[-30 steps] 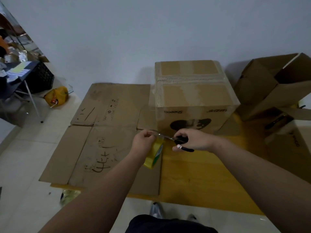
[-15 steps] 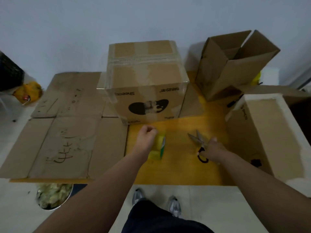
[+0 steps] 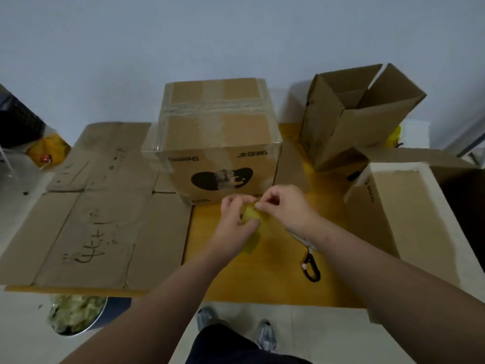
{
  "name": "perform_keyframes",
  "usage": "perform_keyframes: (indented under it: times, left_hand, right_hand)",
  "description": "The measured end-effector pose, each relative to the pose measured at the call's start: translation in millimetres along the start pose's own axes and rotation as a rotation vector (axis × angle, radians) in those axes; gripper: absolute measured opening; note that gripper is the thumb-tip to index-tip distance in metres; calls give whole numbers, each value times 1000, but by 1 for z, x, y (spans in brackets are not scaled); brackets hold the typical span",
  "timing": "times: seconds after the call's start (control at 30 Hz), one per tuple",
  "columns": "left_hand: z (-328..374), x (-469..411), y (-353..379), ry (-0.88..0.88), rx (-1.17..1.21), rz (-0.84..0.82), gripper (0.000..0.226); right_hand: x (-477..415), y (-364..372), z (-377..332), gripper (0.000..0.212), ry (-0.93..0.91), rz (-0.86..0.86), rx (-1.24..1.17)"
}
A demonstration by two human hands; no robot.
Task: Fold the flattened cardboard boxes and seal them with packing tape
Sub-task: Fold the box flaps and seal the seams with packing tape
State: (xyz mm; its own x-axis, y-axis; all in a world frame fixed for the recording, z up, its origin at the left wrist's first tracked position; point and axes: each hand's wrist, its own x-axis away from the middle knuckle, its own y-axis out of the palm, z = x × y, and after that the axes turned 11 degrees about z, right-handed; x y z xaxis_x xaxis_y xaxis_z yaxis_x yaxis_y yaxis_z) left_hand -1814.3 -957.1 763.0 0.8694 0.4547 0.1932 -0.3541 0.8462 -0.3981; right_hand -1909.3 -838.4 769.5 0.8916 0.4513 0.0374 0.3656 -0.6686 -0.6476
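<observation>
Left hand (image 3: 235, 227) grips the yellow tape roll (image 3: 250, 216), fingers curled round it, roll held on edge just above the bench (image 3: 262, 282), in front of the sealed box (image 3: 217, 132). Right hand (image 3: 287, 208) is at the roll's upper rim, with thumb and forefinger fingertips (image 3: 262, 205) pinched together on it. Can't tell if they have the loose tape end.

Scissors (image 3: 307, 257) lie flat on the bench just under the right forearm, blades partly hidden by it.

Containers:
- Sealed box: upright at the back of the bench, top flaps closed and taped across the seam and edges, black logo facing the camera. Contents hidden.
- Open box (image 3: 367, 122): back right, tipped over, flaps splayed, mouth facing up-right. Only bare cardboard walls show inside.
- Third box (image 3: 409, 214): right edge of the bench, pale upper face. Can't tell if it is open or closed.
- Round bin (image 3: 105, 313): on the floor under the bench's near-left edge, holding crumpled pale yellow-green scraps (image 3: 73, 311).

Flattened cardboard (image 3: 86, 219) covers the left half of the bench, touching the sealed box's left side. A yellow bag (image 3: 48, 151) sits on the floor far left.
</observation>
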Motion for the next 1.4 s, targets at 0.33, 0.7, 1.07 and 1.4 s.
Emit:
perform_keyframes:
  times: [0.33, 0.7, 1.07, 1.4]
  left_hand:
    - [10, 1, -7, -8, -66, 113, 47]
    - [2, 19, -6, 14, 105, 71, 12]
    - [-3, 27, -4, 22, 21, 98, 14]
    - [-9, 26, -2, 237, -365, 138, 17]
  right_hand:
    - [16, -2, -32, 14, -225, 184, 174]
    - [14, -28, -21, 60, -125, -29, -247]
    - [37, 5, -1, 22, -167, 120, -324]
    - [41, 15, 16, 13, -156, 191, -146]
